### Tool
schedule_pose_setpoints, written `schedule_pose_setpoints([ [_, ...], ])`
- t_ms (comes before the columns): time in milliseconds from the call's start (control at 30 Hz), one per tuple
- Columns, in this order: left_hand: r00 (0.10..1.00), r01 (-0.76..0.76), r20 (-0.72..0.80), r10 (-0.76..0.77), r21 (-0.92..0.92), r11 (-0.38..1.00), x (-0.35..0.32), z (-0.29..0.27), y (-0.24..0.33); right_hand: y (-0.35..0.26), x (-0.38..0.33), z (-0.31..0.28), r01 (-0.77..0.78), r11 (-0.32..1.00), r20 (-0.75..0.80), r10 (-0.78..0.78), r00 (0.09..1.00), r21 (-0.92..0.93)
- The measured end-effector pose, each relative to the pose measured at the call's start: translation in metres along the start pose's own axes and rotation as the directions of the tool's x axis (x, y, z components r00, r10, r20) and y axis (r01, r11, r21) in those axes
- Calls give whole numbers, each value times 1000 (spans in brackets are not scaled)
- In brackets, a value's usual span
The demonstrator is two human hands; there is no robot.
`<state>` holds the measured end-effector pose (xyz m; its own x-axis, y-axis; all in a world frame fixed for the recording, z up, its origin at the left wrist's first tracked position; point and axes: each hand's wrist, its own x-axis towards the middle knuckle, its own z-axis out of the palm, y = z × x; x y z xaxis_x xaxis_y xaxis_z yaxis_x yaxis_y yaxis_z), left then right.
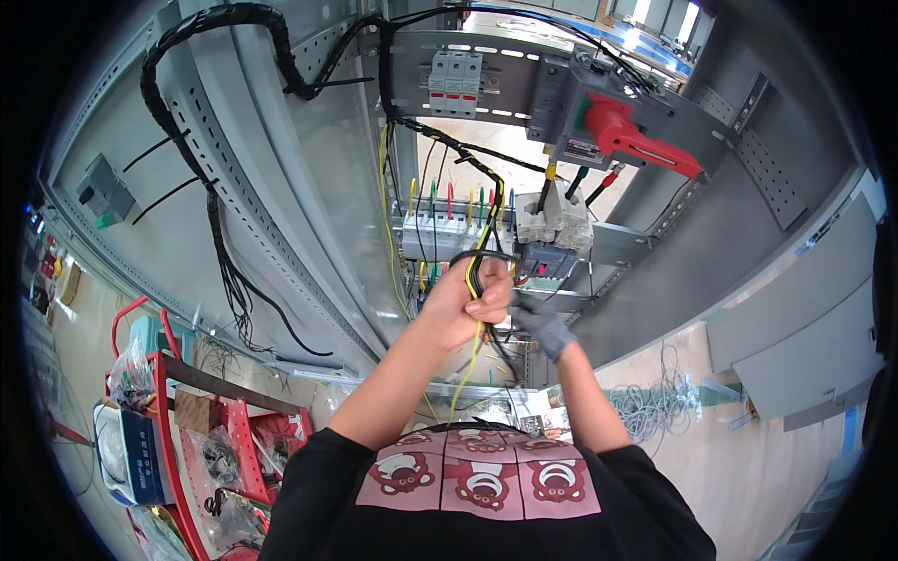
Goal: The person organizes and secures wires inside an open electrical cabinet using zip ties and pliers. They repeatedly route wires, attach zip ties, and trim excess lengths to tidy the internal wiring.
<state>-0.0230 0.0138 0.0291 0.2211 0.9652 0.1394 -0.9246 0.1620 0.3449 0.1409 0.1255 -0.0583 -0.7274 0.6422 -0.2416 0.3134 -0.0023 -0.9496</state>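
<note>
My bare left hand [460, 304] is closed around a bundle of black and yellow-green wires [494, 201]. The bundle hangs from the upper rail of a grey metal cabinet, and loose wire ends, one a yellow-green wire [465, 379], trail below my fist. A black strip [482, 253] loops round the bundle just above the fingers. My right hand [544, 329], in a grey glove, is just right of the left one and smeared by motion. Whether it holds anything does not show. Behind the hands stands a row of white breakers [440, 234] with coloured wires on top.
A red rotary handle [636, 136] juts from a grey switch at the upper right. White fuse holders [456, 82] sit on the top rail. A black wrapped harness [215, 234] hangs at left. A red cart [238, 439] stands lower left; tangled grey cable [655, 402] lies at right.
</note>
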Motion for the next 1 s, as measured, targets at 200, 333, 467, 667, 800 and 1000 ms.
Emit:
schedule_pose_setpoints([
  [200,823,-185,-246,511,736,652,-9,-4,15,85,-65,-166,19,919,-690,-309,654,-394],
  [333,683,-150,8,730,980,129,20,-12,1,-100,-116,-97,681,675,-834,-524,174,-282],
  [467,693,-129,20,721,987,97,35,-28,-18,-157,-88,30,740,290,-330,-939,97,-607],
  [667,778,-217,-103,619,882,419,37,-24,-34,-149,-54,100,801,158,370,-824,429,-577],
  [800,800,-322,-431,418,280,904,15,11,-24,-151,-62,44,784,209,111,-937,332,-585],
  [1000,980,-148,-142,142,-28,989,6,12,-12,-75,40,-10,441,885,-43,-451,891,-148],
])
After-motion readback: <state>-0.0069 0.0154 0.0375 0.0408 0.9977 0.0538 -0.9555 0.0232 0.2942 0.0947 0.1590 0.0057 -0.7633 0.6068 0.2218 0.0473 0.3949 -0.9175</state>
